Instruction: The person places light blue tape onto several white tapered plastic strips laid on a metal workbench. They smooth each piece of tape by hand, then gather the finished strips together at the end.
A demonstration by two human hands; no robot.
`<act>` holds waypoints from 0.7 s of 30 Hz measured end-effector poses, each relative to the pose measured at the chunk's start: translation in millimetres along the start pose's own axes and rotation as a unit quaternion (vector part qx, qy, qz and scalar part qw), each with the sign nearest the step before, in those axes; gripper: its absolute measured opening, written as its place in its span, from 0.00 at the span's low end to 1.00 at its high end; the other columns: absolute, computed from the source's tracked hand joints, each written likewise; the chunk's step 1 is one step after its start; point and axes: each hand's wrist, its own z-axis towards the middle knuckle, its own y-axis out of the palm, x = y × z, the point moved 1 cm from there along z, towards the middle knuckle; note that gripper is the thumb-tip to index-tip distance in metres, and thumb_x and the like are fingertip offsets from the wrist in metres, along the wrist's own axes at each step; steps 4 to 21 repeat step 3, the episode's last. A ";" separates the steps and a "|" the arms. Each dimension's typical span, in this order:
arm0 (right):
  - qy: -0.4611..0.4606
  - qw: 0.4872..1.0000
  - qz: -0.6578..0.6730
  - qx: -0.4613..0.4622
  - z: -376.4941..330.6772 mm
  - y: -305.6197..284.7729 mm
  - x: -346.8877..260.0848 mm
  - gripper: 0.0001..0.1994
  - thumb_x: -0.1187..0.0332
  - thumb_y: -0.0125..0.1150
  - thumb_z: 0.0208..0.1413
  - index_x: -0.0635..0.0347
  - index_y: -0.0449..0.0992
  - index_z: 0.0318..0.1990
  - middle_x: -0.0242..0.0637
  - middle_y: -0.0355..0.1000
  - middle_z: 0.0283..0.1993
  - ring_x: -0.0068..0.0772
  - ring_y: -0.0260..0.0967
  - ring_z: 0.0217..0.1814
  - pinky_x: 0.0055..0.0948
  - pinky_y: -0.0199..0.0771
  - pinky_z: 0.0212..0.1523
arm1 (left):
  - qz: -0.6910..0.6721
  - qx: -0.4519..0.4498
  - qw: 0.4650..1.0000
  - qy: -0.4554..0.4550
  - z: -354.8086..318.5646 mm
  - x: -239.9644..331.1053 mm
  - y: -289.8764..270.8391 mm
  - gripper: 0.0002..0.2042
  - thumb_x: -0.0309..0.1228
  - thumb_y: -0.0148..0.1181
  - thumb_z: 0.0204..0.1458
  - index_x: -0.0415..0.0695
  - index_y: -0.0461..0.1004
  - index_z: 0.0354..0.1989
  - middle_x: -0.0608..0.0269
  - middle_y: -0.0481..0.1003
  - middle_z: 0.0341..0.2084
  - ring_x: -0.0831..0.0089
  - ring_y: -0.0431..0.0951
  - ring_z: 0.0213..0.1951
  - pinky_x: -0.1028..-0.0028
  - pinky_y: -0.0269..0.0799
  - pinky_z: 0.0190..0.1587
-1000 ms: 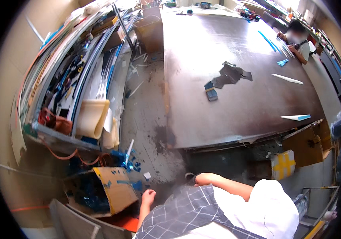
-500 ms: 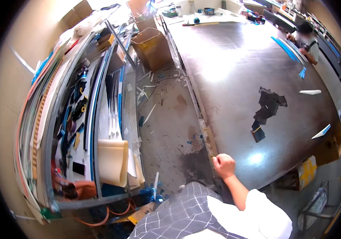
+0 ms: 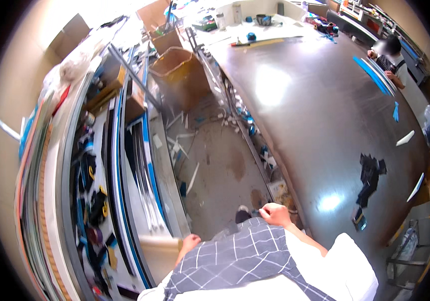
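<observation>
My right hand (image 3: 276,214) is loosely closed at the near left edge of the large dark table (image 3: 320,115). Nothing shows in its curled fingers. On the other side of my checked apron (image 3: 235,256), my left hand (image 3: 191,243) hangs low, nearest a cream rolled sheet (image 3: 162,251) at the shelf rack. Its fingers look curled, small in view, with no object visible in them. Dark scraps (image 3: 369,175) lie in a cluster on the table's near right part. White pieces (image 3: 405,138) sit along its right edge.
To the left runs a rack (image 3: 67,175) of long strips and tools. Ahead, a cardboard box (image 3: 180,75) stands on the aisle floor (image 3: 215,160), which is littered with offcuts. Across the table, a person (image 3: 393,60) stands beside blue and white strips (image 3: 373,75).
I have moved forward along the aisle and the view has shifted. My right hand has come off the table's edge, nearer my apron. My left hand has come into view.
</observation>
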 end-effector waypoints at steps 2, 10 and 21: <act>-0.005 1.000 0.000 -0.017 79.4 -5.9 -11.2 0.09 0.62 0.66 0.57 0.57 0.82 0.30 0.40 0.79 0.31 0.46 0.79 0.34 0.40 0.78 0.35 | 0.030 0.040 0.999 0.005 58.9 2.7 -10.8 0.18 0.45 0.68 0.54 0.45 0.84 0.45 0.56 0.85 0.43 0.61 0.84 0.46 0.63 0.77 0.52; -0.005 1.000 0.004 -0.005 115.8 -7.7 -20.9 0.09 0.62 0.66 0.57 0.57 0.82 0.31 0.40 0.79 0.31 0.46 0.79 0.35 0.40 0.78 0.36 | 0.038 0.031 0.999 0.016 93.7 21.7 -35.2 0.18 0.45 0.68 0.54 0.45 0.84 0.45 0.56 0.85 0.43 0.61 0.84 0.46 0.63 0.77 0.52; -0.005 1.000 0.004 -0.005 115.8 -7.7 -20.9 0.09 0.62 0.66 0.57 0.57 0.82 0.31 0.40 0.79 0.31 0.46 0.79 0.35 0.40 0.78 0.36 | 0.038 0.031 0.999 0.016 93.7 21.7 -35.2 0.18 0.45 0.68 0.54 0.45 0.84 0.45 0.56 0.85 0.43 0.61 0.84 0.46 0.63 0.77 0.52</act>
